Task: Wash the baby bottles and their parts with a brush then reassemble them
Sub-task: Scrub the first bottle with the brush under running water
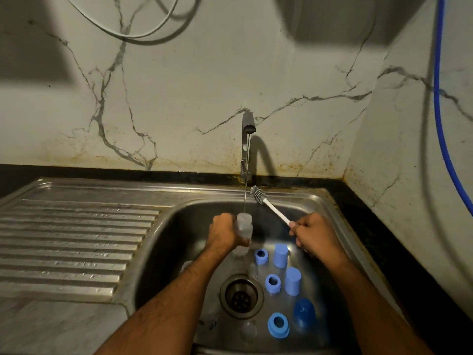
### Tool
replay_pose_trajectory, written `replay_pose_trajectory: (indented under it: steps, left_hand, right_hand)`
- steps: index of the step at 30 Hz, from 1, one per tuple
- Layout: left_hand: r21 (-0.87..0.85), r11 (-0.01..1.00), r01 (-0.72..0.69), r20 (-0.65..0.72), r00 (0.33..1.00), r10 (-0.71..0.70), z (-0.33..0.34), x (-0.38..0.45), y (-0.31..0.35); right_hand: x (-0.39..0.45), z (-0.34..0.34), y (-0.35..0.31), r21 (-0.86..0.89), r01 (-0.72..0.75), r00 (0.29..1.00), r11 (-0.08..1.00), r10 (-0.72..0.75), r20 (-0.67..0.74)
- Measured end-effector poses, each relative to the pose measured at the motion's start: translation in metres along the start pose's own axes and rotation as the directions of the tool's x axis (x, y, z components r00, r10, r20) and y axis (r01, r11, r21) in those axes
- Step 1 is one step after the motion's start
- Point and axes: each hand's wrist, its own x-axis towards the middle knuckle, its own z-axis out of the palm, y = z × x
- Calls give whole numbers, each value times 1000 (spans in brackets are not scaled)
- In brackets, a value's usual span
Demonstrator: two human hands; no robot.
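Clear bottle (244,226) gripped upright in left hand (225,233), mouth under faucet (247,139) stream, above sink (330,221). Bottle brush (268,203) handle pinched in right hand (313,233), bristles outside bottle. Advised: bottle kept steady, part filled, brush fed straight down mouth, twisted against walls. Blue rings and caps (280,256) left unwashed in basin.

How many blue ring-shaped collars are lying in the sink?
3, all right of the drain: blue collar farthest back, one beside the drain, one nearest. Others could hide behind the arms.

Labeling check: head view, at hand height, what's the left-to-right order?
Ribbed drainboard → left hand → clear bottle under the water stream → brush → right hand → black counter.
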Motion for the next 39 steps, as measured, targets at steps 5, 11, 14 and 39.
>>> replay_pose_trajectory:
  steps: [5,11,14,39]
  left_hand:
    - [-50,998,-31,-26,999,30,1,2,-1]
    - [-94,995,-31,-86,996,23,3,3,-2]
    - [-96,995,-35,-80,996,28,4,3,-2]
    - [-106,994,15,10,1000,-14,5,0,-5]
  right_hand:
    - [1,0,2,-4,7,1000,1000,-7,-1]
    - [2,1,3,-8,7,1000,1000,-7,-2]
    - [3,1,2,-18,7,1000,1000,-7,0]
    - [0,-2,0,-33,11,1000,999,-11,-9]
